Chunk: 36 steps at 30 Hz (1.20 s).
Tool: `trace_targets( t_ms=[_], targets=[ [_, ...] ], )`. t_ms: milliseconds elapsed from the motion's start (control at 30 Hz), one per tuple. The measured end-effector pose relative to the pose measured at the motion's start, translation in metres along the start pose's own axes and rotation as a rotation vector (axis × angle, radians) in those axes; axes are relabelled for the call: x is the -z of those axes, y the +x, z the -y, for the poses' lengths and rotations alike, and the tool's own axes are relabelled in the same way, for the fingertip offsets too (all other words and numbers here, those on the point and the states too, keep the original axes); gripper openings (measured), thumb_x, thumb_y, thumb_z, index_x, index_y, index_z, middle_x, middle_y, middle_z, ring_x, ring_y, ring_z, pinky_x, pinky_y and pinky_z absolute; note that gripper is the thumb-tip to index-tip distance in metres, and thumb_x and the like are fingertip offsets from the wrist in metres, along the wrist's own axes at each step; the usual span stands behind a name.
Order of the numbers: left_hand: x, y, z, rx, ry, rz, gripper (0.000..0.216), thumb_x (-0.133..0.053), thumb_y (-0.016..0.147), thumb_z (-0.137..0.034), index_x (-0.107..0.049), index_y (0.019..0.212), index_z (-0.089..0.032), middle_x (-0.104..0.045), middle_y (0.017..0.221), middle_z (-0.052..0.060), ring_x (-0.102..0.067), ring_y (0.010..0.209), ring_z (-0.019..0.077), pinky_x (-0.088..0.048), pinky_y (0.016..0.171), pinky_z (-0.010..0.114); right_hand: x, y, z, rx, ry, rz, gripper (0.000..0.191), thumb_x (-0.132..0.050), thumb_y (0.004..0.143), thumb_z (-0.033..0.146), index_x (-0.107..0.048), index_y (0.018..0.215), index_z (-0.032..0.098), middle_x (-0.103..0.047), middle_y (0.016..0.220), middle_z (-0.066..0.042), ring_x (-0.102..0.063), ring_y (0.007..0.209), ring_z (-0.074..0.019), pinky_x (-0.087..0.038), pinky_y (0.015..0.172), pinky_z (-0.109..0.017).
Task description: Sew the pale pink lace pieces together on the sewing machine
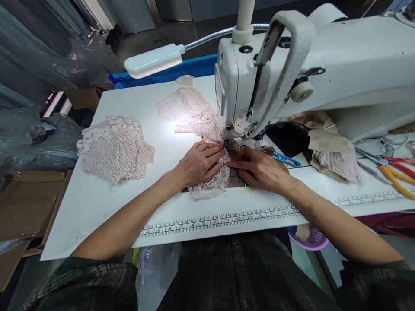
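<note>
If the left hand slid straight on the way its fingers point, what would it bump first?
Probably the metal presser foot of the white sewing machine, just beyond the left hand on the pale pink lace.

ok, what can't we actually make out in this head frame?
Head view only.
Presser foot: mostly hidden by the fingertips of the left hand and right hand; the needle is not discernible.
Stitch line on the lace piece: covered by both hands.
Yellow-handled tool: cut off by the right edge.
Purple basket: mostly under the table.
Ruler numbers: too small.
</note>
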State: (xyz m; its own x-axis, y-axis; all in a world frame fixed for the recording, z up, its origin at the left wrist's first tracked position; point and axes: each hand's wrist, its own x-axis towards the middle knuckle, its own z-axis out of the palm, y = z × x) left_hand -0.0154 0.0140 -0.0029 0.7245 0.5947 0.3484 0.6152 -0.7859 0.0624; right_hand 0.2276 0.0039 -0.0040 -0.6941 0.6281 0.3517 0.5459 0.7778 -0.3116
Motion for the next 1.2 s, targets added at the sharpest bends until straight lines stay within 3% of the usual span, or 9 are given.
trace_targets(
  t_ms=[467,700,900,1200],
  targets=[
    [0.0,-0.001,0.002,0.034,-0.047,0.075,0.04,-0.041,0.101,-0.035,-0.058,0.13,-0.014,-0.058,0.136,0.011,-0.055,0.126,0.0255,-0.04,0.109,0.052,0.0,-0.001,0.003,-0.071,0.029,0.026,0.033,-0.05,0.091,0.02,-0.073,0.113,0.028,-0.055,0.1,-0.008,-0.058,0.084,-0.0189,-0.052,0.079,-0.036],
    [0.0,-0.001,0.003,0.002,-0.095,0.093,0.041,-0.039,0.102,-0.034,-0.057,0.129,-0.011,-0.057,0.137,0.015,-0.053,0.13,0.0266,-0.033,0.114,0.059,-0.001,0.0,0.002,-0.072,0.03,0.036,0.033,-0.05,0.091,0.021,-0.073,0.114,0.027,-0.055,0.101,-0.008,-0.059,0.086,-0.0196,-0.052,0.08,-0.036],
    [-0.004,-0.001,0.003,0.011,-0.103,0.056,0.038,-0.041,0.101,-0.032,-0.057,0.129,-0.011,-0.058,0.136,0.014,-0.054,0.129,0.0239,-0.039,0.112,0.054,0.001,-0.001,0.004,-0.062,0.028,0.015,0.032,-0.05,0.091,0.02,-0.073,0.114,0.027,-0.055,0.101,-0.008,-0.058,0.084,-0.0185,-0.052,0.081,-0.037],
    [0.003,0.002,-0.007,0.048,-0.024,0.084,0.038,-0.041,0.101,-0.03,-0.057,0.128,-0.009,-0.057,0.136,0.016,-0.055,0.127,0.0268,-0.037,0.112,0.057,0.002,0.0,0.003,-0.035,0.025,0.026,0.032,-0.05,0.091,0.02,-0.071,0.116,0.025,-0.057,0.102,-0.009,-0.057,0.086,-0.02,-0.051,0.08,-0.037]
  ],
)
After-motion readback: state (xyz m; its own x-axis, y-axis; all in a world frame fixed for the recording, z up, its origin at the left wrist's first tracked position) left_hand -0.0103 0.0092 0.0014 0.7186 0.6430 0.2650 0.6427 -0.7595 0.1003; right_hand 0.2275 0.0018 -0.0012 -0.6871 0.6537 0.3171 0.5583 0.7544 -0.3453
